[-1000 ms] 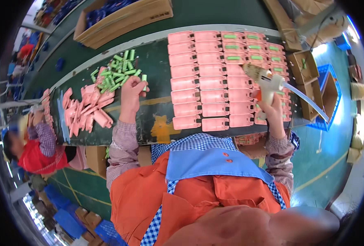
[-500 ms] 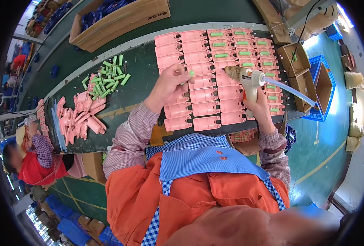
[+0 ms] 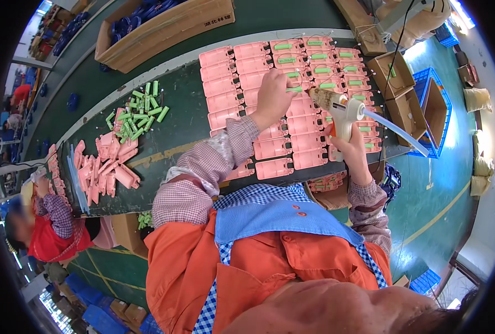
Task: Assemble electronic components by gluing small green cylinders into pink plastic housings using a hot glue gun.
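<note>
Rows of pink plastic shells (image 3: 272,149) cover the table before me, and several on the far right hold a green cylindrical battery (image 3: 327,86) each. Over the middle of these rows, my left hand (image 3: 273,97) pinches one green battery (image 3: 295,89) by its left end, at a shell. My right hand (image 3: 352,150) is wrapped round the grip of a white hot glue gun (image 3: 345,114). The gun's brownish nozzle points left, close to the right end of the held battery. A translucent glue stick (image 3: 398,130) sticks out of its back.
Loose green batteries (image 3: 139,114) and a heap of pink shells (image 3: 111,161) lie on the table to the left. A long cardboard box (image 3: 164,33) stands beyond the table. Cardboard boxes (image 3: 406,108) and a blue crate (image 3: 439,114) are at the right. Another person (image 3: 58,225) works far left.
My left hand has moved right and a little away from me, bringing the battery to a shell beside the nozzle. The glue gun stays in my right hand, shifted only slightly.
</note>
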